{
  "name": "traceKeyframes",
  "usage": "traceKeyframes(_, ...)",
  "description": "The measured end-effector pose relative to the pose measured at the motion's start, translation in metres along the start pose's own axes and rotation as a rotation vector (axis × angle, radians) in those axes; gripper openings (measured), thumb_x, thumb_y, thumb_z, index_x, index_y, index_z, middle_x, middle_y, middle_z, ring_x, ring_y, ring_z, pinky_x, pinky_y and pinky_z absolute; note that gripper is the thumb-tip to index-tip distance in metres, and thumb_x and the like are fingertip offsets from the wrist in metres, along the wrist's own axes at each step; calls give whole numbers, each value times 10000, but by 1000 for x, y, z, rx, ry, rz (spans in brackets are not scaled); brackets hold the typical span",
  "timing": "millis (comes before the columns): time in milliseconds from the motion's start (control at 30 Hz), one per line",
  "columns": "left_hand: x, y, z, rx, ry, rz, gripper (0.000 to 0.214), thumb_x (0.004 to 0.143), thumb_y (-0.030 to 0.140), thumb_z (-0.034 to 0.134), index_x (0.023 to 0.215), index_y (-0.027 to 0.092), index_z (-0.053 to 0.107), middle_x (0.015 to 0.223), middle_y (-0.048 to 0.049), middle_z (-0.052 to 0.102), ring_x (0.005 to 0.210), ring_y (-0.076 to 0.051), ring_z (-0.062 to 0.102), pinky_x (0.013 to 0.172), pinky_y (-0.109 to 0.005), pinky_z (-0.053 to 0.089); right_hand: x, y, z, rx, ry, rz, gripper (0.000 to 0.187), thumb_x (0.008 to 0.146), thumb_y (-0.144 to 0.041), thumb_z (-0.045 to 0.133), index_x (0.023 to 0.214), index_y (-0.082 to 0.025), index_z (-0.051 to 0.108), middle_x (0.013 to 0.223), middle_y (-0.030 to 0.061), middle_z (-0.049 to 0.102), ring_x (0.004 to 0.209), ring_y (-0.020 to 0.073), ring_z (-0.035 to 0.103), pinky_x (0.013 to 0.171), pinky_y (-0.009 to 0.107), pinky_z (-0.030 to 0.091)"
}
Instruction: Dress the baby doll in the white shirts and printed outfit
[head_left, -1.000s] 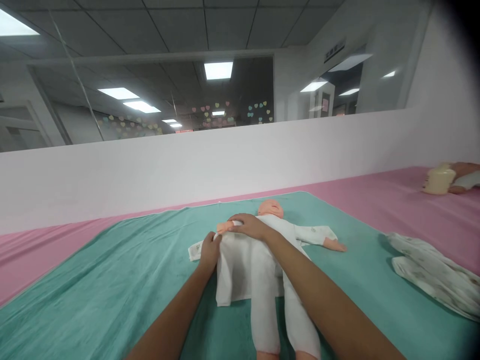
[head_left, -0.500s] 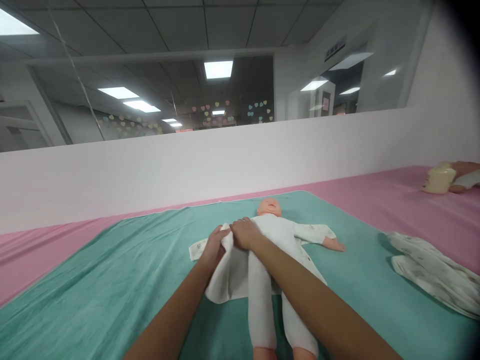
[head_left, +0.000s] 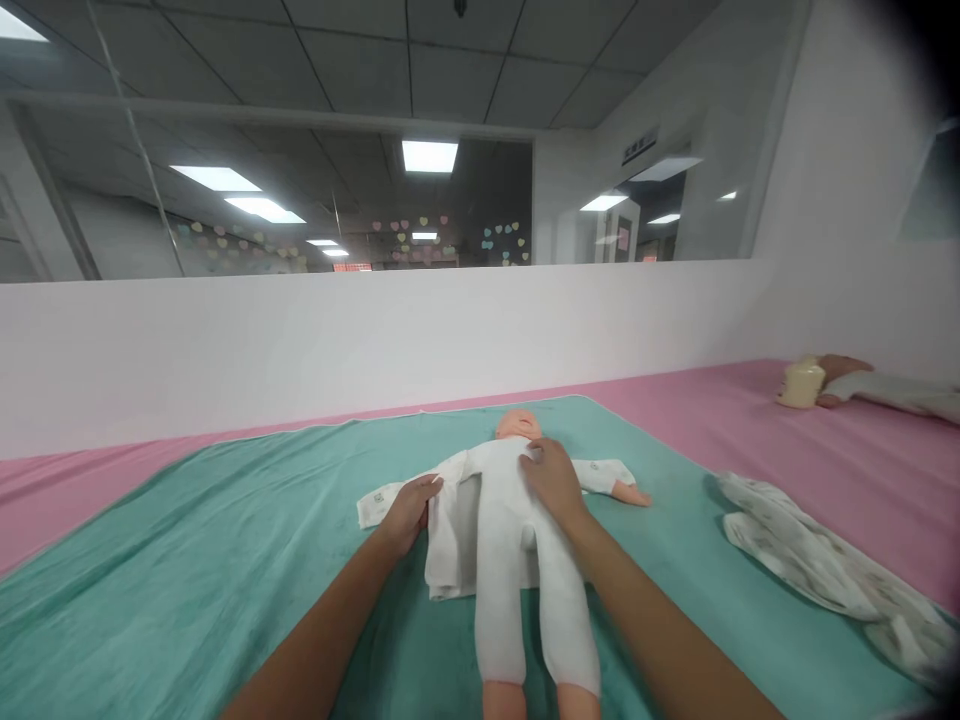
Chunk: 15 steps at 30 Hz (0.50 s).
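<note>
A baby doll (head_left: 517, 560) in a white suit lies on its back on a teal blanket (head_left: 225, 580), head towards the far wall. My left hand (head_left: 409, 510) lies on the loose white garment flap (head_left: 450, 545) at the doll's left side, fingers curled over the cloth. My right hand (head_left: 551, 475) rests flat on the doll's chest just below the head (head_left: 517, 424), fingers stretched out. The doll's far arm (head_left: 619, 485) sticks out to the right, bare hand showing.
A pink mattress (head_left: 750, 430) lies under the blanket. A crumpled patterned cloth (head_left: 810, 560) lies at the right. Further back right are a cream bottle (head_left: 801, 383) and another doll (head_left: 877, 385). A low white wall (head_left: 375, 330) runs behind.
My right hand moved from the doll's left arm and sleeve across onto its chest. My left hand shifted down along the garment flap. The view panned slightly right.
</note>
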<state>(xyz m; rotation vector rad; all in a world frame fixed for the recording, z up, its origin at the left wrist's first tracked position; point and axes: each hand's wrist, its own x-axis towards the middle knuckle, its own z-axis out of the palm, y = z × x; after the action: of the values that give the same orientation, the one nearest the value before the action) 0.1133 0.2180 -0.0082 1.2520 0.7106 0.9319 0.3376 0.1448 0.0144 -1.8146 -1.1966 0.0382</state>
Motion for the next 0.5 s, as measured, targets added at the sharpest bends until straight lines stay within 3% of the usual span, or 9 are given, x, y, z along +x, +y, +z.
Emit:
traceKeyframes(133,4,-2,-4,-105,62,35,316,672,340,673,913,142,624,836,-50,671,740,-178,602,666,-253,444,-4,17,-17,104,-38,205,420,695,-452,515,992,-155,535,1035,94,574,928,224,534,758,309,395)
traceKeyframes(267,7,-4,-6,-187,136,55,280,692,320,654,912,151,611,881,-52,670,780,-181,614,710,-268,467,-5,20,-24,178,-95,286,357,653,-496,568,769,-159,577,787,68,609,741,213,548,633,305,390)
traceKeyframes(433,5,-1,-5,-261,137,-5,293,714,339,633,946,166,589,830,-45,661,712,-195,626,697,-317,494,-5,20,-28,682,-150,505,286,596,-401,664,739,-171,571,718,35,616,658,178,555,528,267,420)
traceKeyframes(500,4,1,-4,-256,157,-32,318,720,338,628,987,172,582,860,-54,662,707,-197,630,697,-321,499,-6,20,-27,771,-140,556,266,588,-356,673,738,-168,558,750,46,628,684,182,573,539,267,452)
